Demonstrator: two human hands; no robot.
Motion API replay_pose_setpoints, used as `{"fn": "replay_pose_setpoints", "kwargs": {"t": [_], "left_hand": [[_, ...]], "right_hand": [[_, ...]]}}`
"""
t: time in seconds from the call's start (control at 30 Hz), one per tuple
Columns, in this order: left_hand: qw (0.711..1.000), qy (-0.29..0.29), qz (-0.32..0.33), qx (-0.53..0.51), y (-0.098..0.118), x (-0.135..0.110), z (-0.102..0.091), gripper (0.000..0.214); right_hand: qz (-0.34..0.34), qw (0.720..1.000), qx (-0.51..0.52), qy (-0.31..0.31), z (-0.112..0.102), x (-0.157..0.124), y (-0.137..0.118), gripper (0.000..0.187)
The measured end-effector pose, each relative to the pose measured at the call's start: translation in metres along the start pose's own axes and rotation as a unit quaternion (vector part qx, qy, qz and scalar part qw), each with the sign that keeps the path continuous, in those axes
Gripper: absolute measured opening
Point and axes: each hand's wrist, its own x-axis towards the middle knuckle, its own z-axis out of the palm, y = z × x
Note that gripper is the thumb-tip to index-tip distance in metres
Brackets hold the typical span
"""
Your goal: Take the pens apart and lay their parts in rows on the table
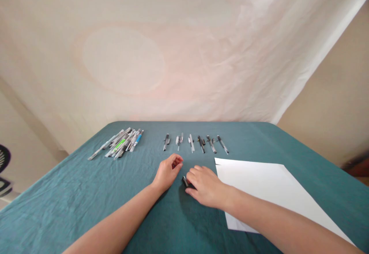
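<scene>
My right hand (204,186) is low over the cloth, its fingers and thumb closed on a short dark pen (185,182). Only the near end of the pen shows, with a shiny edge; the hand covers the rest. Just to the left is my left hand (168,172), loosely curled, with a gap between thumb and fingertips and nothing visible in it. Beyond both hands lies a spaced row of clear and black pens, among them a leftmost pen (166,142), a middle pen (191,143) and a rightmost pen (222,144). Small dark pieces lie beside several of them.
A pile of pens (121,143), with green and blue ones among them, lies at the back left. White paper sheets (259,184) lie on the right, partly under my right forearm. The teal cloth (72,196) covers the table; a pale hanging sheet (184,54) stands behind it.
</scene>
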Motion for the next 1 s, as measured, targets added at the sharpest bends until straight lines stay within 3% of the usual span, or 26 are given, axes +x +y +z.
{"fn": "replay_pose_setpoints", "kwargs": {"t": [0.1,0.3,0.43,0.57,0.73,0.83,0.9,1.0], "left_hand": [[1.000,-0.002,0.000,0.000,-0.001,0.000,0.000,0.011],[0.997,0.008,-0.028,-0.065,-0.008,0.002,0.004,0.012],[0.977,0.070,-0.093,-0.178,-0.017,0.008,0.005,0.018],[0.957,0.111,-0.133,-0.234,-0.023,0.011,0.001,0.022],[0.958,0.096,-0.127,-0.237,-0.022,0.010,-0.002,0.025],[0.964,0.080,-0.123,-0.223,-0.020,0.009,-0.002,0.024],[0.966,0.070,-0.122,-0.218,-0.020,0.009,-0.002,0.024],[0.967,0.055,-0.117,-0.217,-0.020,0.010,-0.002,0.023]], "right_hand": [[0.010,0.999,-0.037,-0.018,0.007,-0.002,-0.014,0.012],[0.029,0.999,-0.001,-0.014,0.000,0.002,-0.005,0.014],[-0.033,0.999,0.020,0.005,-0.006,0.009,-0.019,0.021],[-0.085,0.996,-0.025,0.003,0.006,0.021,-0.037,0.012],[-0.084,0.994,-0.062,0.008,0.027,0.027,-0.038,0.011],[-0.065,0.997,-0.031,0.006,0.024,0.026,-0.023,0.012],[-0.027,0.999,0.030,0.037,0.014,0.024,0.000,0.013],[0.134,0.978,0.118,0.112,-0.005,0.021,0.061,0.016]]}}
